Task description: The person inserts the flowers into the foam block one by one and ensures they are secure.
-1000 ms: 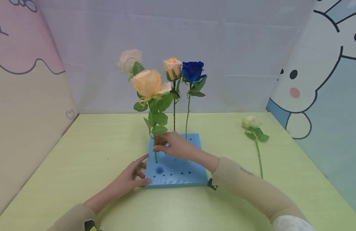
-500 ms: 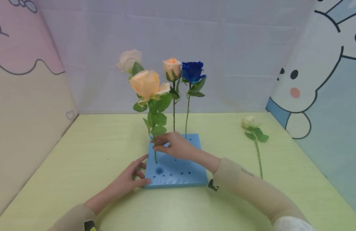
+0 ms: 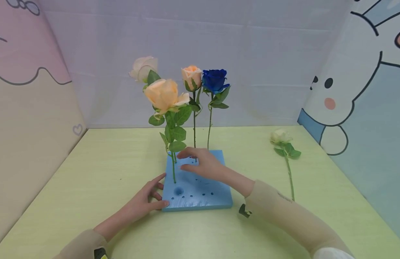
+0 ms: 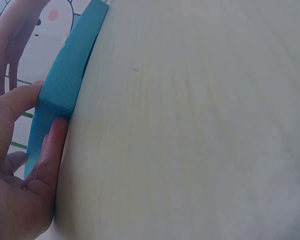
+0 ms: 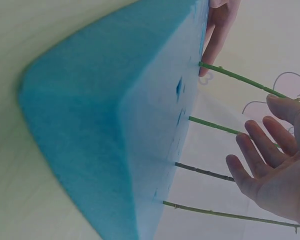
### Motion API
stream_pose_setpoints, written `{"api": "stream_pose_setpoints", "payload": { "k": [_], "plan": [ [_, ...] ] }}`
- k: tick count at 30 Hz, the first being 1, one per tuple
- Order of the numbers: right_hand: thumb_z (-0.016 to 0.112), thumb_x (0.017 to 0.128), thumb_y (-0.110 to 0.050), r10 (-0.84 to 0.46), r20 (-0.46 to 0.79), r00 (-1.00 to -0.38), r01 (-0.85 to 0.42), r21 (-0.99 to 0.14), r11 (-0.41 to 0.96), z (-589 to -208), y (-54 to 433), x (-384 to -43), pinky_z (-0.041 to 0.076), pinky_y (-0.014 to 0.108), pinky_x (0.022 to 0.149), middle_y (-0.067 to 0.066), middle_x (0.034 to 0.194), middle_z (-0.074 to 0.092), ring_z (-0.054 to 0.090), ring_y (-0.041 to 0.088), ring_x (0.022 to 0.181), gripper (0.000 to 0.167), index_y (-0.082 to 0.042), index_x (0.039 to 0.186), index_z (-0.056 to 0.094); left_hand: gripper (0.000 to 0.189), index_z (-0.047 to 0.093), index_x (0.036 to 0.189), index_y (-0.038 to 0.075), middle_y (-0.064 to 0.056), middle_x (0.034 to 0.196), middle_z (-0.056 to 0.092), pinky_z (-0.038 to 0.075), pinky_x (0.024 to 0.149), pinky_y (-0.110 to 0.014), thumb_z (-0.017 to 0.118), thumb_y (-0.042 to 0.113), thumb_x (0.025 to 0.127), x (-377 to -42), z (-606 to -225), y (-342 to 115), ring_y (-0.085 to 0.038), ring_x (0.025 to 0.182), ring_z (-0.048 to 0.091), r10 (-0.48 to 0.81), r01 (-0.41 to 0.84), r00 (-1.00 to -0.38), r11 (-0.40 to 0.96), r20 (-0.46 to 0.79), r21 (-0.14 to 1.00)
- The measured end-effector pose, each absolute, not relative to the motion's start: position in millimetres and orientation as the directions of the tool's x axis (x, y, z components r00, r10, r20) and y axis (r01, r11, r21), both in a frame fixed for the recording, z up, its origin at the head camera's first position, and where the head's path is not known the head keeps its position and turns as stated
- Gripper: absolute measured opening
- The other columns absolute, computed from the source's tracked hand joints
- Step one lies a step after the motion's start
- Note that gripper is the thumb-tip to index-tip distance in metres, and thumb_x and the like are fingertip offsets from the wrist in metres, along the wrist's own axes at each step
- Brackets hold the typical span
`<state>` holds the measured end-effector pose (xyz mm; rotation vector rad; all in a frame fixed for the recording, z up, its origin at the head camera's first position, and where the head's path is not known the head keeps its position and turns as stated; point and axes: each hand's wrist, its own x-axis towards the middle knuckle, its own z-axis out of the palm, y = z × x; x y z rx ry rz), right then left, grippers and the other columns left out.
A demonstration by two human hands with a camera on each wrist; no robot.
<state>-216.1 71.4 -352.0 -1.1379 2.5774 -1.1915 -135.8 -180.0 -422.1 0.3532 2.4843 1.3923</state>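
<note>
A blue foam block (image 3: 200, 201) with holes in its top lies on the table. Several roses stand upright in it: a large peach rose (image 3: 165, 95) at the front left, a pale whitish rose (image 3: 143, 69) behind it, a smaller peach rose (image 3: 192, 77) and a blue rose (image 3: 215, 81). My right hand (image 3: 204, 163) hovers over the block beside the front peach rose's stem, fingers and thumb parted, holding nothing. In the right wrist view, green stems (image 5: 240, 79) pass near these spread fingers. My left hand (image 3: 148, 198) rests against the block's left side, thumb at the near corner.
A white rose (image 3: 281, 136) with a green stem lies on the table at the right. Pale curtains and cartoon-printed panels (image 3: 336, 90) stand around the table (image 3: 122, 151). A round hollow (image 3: 178, 191) and small holes mark the block's near part.
My right hand has let go of the front peach rose's stem and drawn slightly right, its fingers spreading. The rose stays standing in the block. The left hand has kept its place.
</note>
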Motion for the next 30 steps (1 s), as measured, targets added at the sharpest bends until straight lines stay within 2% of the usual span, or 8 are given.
{"api": "stream_pose_setpoints", "payload": {
  "k": [5,9,17,30],
  "plan": [
    [0.069,0.093,-0.020,-0.605,0.218,-0.766,-0.550,-0.709,0.442,-352,82,-216,0.044,0.048,0.108,0.008,0.129,0.066,0.060,0.028,0.125,0.037,-0.008,0.127,0.061,0.088,0.024,0.157,0.017,-0.014,0.132,0.052,0.047,0.081,-0.023,0.076,0.028,0.086,-137,-422,-179,-0.016,0.095,0.061,0.327,0.069,-0.937,0.516,-0.123,0.854],
    [0.071,0.091,-0.021,-0.548,0.235,-0.803,-0.533,-0.695,0.482,-351,92,-214,0.045,0.045,0.107,0.005,0.127,0.068,0.061,0.027,0.123,0.037,-0.011,0.125,0.063,0.089,0.025,0.157,0.016,-0.015,0.131,0.052,0.047,0.080,-0.022,0.077,0.027,0.086,-138,-423,-180,-0.016,0.094,0.062,0.330,0.074,-0.937,0.511,-0.116,0.857],
    [0.074,0.089,-0.022,-0.476,0.304,-0.825,-0.539,-0.677,0.501,-350,117,-213,0.048,0.045,0.104,0.005,0.126,0.069,0.062,0.024,0.122,0.038,-0.012,0.125,0.064,0.089,0.025,0.157,0.016,-0.015,0.131,0.052,0.047,0.080,-0.021,0.077,0.027,0.086,-139,-425,-181,-0.014,0.094,0.062,0.333,0.082,-0.936,0.518,-0.112,0.851],
    [0.075,0.087,-0.019,-0.369,0.346,-0.863,-0.500,-0.695,0.517,-353,159,-212,0.048,0.047,0.104,0.005,0.126,0.068,0.061,0.024,0.122,0.041,-0.011,0.125,0.063,0.089,0.025,0.157,0.016,-0.015,0.131,0.052,0.048,0.081,-0.022,0.077,0.026,0.085,-137,-423,-179,-0.016,0.096,0.061,0.318,0.071,-0.940,0.535,-0.123,0.842]
  ]
}}
